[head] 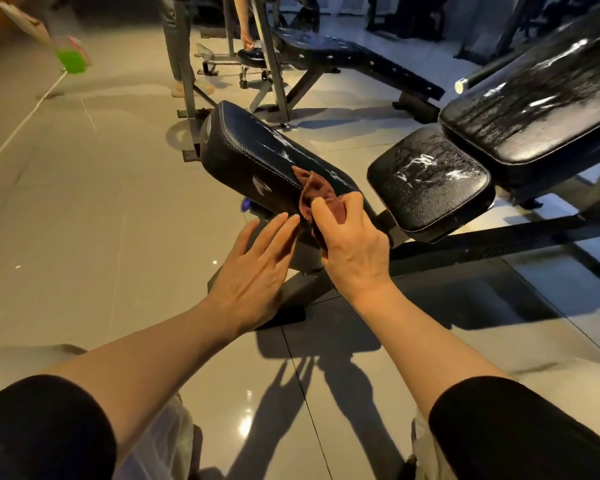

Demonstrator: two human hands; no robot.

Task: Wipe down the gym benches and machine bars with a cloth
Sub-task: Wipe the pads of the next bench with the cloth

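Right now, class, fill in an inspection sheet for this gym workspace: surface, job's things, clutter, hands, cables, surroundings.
Surface: glossy tiled floor, reflections and shadows.
Job's things: brown cloth against the near black pad; seat pad and back pad carry white streaks.
Clutter: green-headed mop, blurred, at far left.
Hands: right hand grips the cloth; left hand open, fingers straight, beside the pad.
Cables: nothing seen.
Surroundings: another bench and a second person's legs behind.

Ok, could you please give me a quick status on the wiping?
Right hand grips cloth on black pad. Left hand open beside it. Nothing blocking.
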